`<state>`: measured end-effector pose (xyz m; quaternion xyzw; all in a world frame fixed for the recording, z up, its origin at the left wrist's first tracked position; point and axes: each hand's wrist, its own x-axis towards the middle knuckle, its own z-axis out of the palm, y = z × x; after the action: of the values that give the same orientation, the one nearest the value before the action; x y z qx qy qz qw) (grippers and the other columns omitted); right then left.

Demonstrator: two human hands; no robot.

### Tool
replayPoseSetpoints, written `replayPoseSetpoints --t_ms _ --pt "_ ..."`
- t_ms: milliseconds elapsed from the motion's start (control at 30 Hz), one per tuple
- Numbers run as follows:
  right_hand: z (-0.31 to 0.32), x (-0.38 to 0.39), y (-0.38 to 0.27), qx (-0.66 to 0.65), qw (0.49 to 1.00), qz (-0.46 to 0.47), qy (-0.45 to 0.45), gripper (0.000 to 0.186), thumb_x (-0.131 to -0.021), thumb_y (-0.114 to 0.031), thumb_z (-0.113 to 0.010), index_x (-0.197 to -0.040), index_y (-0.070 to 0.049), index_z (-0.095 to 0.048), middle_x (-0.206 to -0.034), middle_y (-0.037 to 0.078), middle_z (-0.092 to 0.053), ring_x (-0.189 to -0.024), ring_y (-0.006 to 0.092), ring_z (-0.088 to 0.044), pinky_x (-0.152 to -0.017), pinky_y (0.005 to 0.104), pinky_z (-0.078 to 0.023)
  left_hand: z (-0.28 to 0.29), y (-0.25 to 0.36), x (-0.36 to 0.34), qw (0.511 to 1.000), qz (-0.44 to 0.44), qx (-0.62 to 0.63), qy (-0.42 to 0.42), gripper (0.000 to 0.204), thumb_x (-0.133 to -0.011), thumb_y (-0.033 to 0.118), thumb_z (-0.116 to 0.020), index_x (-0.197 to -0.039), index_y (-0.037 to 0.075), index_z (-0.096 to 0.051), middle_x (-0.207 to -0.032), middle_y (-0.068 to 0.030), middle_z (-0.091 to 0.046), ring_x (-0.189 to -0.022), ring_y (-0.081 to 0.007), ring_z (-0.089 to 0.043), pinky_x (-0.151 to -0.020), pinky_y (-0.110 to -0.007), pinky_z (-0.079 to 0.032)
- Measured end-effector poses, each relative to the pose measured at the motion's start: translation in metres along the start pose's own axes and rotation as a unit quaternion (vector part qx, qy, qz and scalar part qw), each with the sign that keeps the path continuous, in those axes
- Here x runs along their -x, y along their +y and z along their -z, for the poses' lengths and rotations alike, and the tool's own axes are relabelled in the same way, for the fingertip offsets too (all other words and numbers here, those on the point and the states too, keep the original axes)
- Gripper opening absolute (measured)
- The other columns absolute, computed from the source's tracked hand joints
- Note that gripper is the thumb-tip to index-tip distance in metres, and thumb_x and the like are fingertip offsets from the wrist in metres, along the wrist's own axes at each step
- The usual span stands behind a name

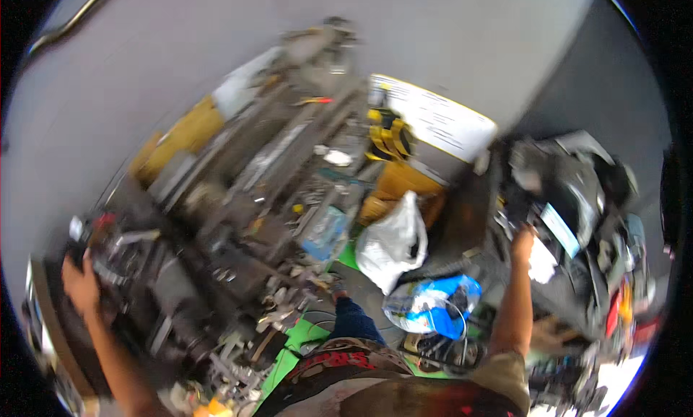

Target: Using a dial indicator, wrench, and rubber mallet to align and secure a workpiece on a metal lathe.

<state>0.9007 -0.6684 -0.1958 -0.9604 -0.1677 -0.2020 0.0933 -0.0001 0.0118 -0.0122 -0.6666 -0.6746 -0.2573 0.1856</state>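
Note:
A dark, greasy machine (173, 287), which looks like a lathe, stretches from the lower left toward the back. My left hand (79, 281) is at its left end, fingers apart, with nothing seen in the grip. On the right, my right hand (524, 242) reaches over a cluttered dark bench, close to a white paper or cloth (541, 261) and a pale blue card (561, 229). Blur smears its fingers, so any hold there is hidden. A grey plastic-like bundle (577, 182) lies just beyond that hand.
A white plastic bag (393, 244) and a blue-and-white bag (437, 305) stand between machine and bench. Yellow-black tape (390, 135) sits before a white printed board (440, 117). Metal scraps (234, 366) crowd the lower left. A grey wall (462, 34) rises behind.

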Motion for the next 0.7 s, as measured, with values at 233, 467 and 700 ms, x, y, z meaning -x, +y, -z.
replayPoseSetpoints --t_ms 233,467,700 --pt "0.102 0.019 -0.31 -0.294 0.914 0.269 0.076 0.017 -0.096 -0.006 -0.073 -0.111 0.001 -0.075 -0.109 0.02 -0.073 -0.105 0.0399 -0.068 -0.095 0.0473 -0.054 0.004 0.032 -0.001 0.999 -0.032 -0.017 0.034 0.068 -0.099 0.056 -0.068 -0.139 0.001 -0.061 -0.137 -0.0221 -0.067 -0.131 -0.0409 -0.06 -0.112 -0.051 -0.044" --pt "0.127 0.166 -0.556 -0.353 0.759 0.457 -0.3 0.043 -0.094 -0.042 -0.081 -0.109 -0.004 -0.066 -0.1 0.021 -0.074 -0.095 0.0468 -0.072 -0.082 0.0543 -0.058 0.016 0.008 0.009 0.999 -0.013 -0.029 0.036 0.069 -0.097 0.061 -0.066 -0.134 0.003 -0.063 -0.131 -0.0198 -0.067 -0.129 -0.0397 -0.06 -0.11 -0.053 -0.044" --pt "0.1 0.236 -0.584 -0.215 0.741 0.497 -0.398 0.06 -0.093 -0.035 -0.082 -0.131 -0.003 -0.05 -0.107 0.033 -0.072 -0.1 0.0543 -0.07 -0.086 0.0601 -0.055 0.01 0.027 0.008 0.999 -0.022 -0.019 0.021 0.065 -0.098 0.058 -0.066 -0.132 0.002 -0.062 -0.126 -0.0175 -0.066 -0.126 -0.0367 -0.059 -0.11 -0.05 -0.042"
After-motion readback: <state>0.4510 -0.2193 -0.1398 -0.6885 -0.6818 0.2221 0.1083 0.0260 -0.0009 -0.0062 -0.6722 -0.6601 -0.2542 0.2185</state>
